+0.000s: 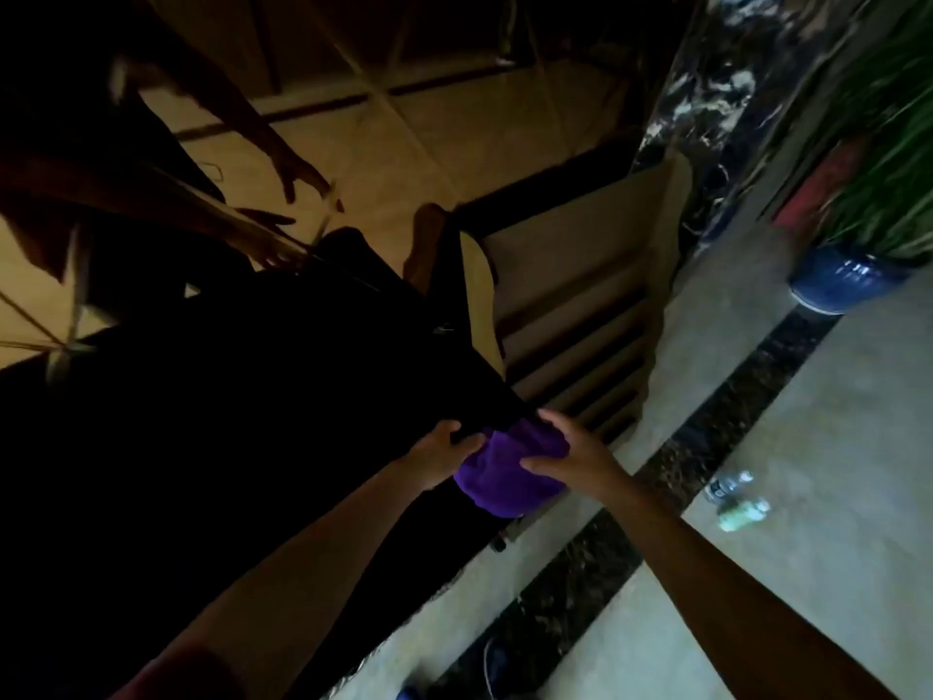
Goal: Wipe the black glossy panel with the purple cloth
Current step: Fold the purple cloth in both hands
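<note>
The black glossy panel [242, 421] fills the left and middle of the view, slanting down to the right, and mirrors a ceiling and reaching hands in its upper part. A bunched purple cloth [505, 472] sits at the panel's lower right edge. My left hand [444, 454] grips the cloth's left side, its fingers curled against the panel. My right hand [570, 454] lies over the cloth's right side, fingers bent around it. Part of the cloth is hidden under both hands.
A beige slatted stand [580, 346] rises behind the cloth. To the right lies pale stone floor with a dark marble strip [707, 426]. A blue plant pot [843, 280] with green leaves stands at the upper right. Two small bottles [737, 500] lie on the floor.
</note>
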`<state>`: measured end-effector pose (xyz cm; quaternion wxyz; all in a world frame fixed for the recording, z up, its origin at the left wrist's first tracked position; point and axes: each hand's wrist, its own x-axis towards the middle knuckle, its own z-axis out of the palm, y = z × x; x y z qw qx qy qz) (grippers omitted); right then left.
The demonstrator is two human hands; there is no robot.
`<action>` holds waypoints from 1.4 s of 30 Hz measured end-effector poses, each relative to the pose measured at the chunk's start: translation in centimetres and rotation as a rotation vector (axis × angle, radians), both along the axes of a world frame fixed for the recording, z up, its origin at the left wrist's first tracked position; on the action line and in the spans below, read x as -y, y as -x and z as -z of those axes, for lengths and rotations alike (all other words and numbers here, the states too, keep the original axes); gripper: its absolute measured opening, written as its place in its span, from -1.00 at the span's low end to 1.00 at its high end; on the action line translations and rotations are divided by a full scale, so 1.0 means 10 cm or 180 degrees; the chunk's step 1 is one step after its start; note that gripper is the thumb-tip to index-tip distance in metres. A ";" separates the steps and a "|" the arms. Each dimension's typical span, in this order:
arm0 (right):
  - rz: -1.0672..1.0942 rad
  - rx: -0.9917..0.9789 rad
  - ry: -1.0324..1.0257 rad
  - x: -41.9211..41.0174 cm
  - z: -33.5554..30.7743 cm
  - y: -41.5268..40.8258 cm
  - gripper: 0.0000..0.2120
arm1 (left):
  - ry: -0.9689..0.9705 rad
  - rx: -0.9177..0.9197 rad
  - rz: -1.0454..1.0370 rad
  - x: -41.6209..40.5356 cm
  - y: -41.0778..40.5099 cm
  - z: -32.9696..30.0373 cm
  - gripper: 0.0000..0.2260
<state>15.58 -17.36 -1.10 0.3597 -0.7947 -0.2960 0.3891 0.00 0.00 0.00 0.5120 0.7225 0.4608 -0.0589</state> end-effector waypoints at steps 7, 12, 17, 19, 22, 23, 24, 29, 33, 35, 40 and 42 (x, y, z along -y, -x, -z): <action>-0.1960 0.2334 0.0923 -0.06 0.70 -0.37 -0.01 | 0.1308 -0.0111 -0.1114 0.20 -0.38 0.35 -0.54; -0.2243 0.2629 0.0837 -0.17 0.91 -0.57 -0.14 | 0.1342 0.0050 -0.1364 0.24 -0.53 0.43 -0.73; -0.1949 0.1153 0.0662 -0.39 0.78 -0.70 -0.41 | 0.1415 0.0342 -0.1434 0.26 -0.43 0.50 -0.85; -0.1584 0.0356 0.0464 -0.48 0.62 -0.65 -0.63 | 0.1327 0.0483 -0.1718 0.24 -0.37 0.45 -0.83; -0.1232 -0.0396 0.0040 -0.68 0.35 -0.44 -0.81 | 0.0402 0.0331 -0.1261 0.17 -0.09 0.31 -0.54; -0.1227 -0.0639 -0.0125 -0.76 0.23 -0.35 -0.83 | 0.0108 0.0312 -0.1011 0.15 0.06 0.22 -0.44; -0.1256 -0.0865 -0.0276 -0.83 0.11 -0.23 -0.86 | 0.0006 0.0445 -0.0822 0.16 0.24 0.11 -0.37; -0.1470 -0.1933 -0.0223 -1.07 -0.42 0.39 -0.81 | 0.0229 0.1357 -0.0777 0.37 1.07 -0.38 -0.55; -0.1519 -0.2831 -0.0124 -1.16 -0.60 1.02 -0.65 | 0.0104 0.2046 -0.2047 0.50 1.56 -0.62 -0.72; -0.1298 -0.3347 -0.0261 -1.16 -0.62 1.35 -0.43 | 0.0224 0.2333 -0.2455 0.53 1.76 -0.74 -0.70; -0.0698 -0.4644 -0.1008 -0.97 -0.56 2.40 -0.16 | 0.0628 0.3094 -0.3045 0.55 2.45 -0.99 -0.62; -0.0950 -0.4921 -0.1145 -0.91 -0.49 2.86 -0.13 | 0.0842 0.3085 -0.2977 0.56 2.71 -1.03 -0.58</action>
